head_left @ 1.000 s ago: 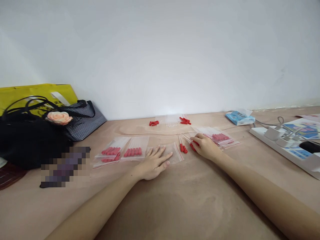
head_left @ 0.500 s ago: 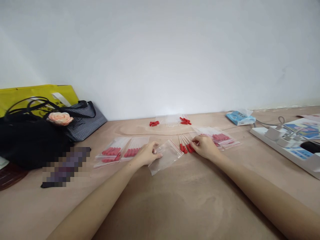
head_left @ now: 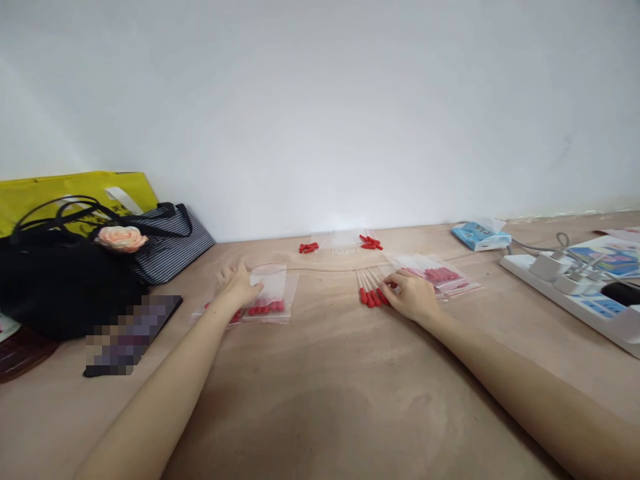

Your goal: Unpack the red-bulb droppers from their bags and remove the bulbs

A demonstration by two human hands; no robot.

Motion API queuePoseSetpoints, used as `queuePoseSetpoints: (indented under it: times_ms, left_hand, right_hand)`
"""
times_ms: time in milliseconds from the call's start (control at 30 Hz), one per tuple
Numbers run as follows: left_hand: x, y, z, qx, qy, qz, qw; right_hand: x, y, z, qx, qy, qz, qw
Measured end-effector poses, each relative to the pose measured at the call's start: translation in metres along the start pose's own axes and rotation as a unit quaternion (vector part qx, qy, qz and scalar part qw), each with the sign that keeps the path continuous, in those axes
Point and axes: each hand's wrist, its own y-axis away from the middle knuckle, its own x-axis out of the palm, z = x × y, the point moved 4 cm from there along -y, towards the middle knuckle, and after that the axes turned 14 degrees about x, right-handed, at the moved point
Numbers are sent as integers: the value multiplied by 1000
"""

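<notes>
My left hand (head_left: 235,285) is over the zip bags at the left, its fingers spread and partly blurred. Beside its thumb, a clear zip bag (head_left: 269,280) lies on another bag, with red heads (head_left: 265,308) showing at its lower end. My right hand (head_left: 413,293) rests on the table, thumb and forefinger closed at the rightmost of several fanned-out sticks with red heads (head_left: 371,298). Their thin pale shafts point away from me. The fingertips partly hide that last stick. Behind my right hand lie filled zip bags (head_left: 445,275), overlapping each other.
Near the wall lie two small piles of red caps (head_left: 309,247) (head_left: 371,242), with pale sticks (head_left: 344,248) between them. A blue tissue pack (head_left: 480,235) and a white power strip (head_left: 575,293) are at the right. Bags (head_left: 170,243) and a dark pixelated object (head_left: 133,337) occupy the left.
My left hand has moved left from the middle, and the clear bag beside it there is gone from that spot. The red-headed sticks sit closer together; my right hand has barely moved.
</notes>
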Motion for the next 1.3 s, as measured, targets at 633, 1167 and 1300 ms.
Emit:
queuePoseSetpoints:
  times_ms: [633, 1167, 1300]
  left_hand:
    - [10, 67, -65, 488, -51, -18, 871]
    - [47, 61, -133, 382, 255, -47, 887]
    - [42, 66, -125, 348, 274, -36, 896]
  right_hand:
    - [0, 8, 8, -77, 40, -43, 995]
    - [7, 31, 37, -213, -44, 69, 974]
    - [9, 29, 34, -187, -61, 74, 978]
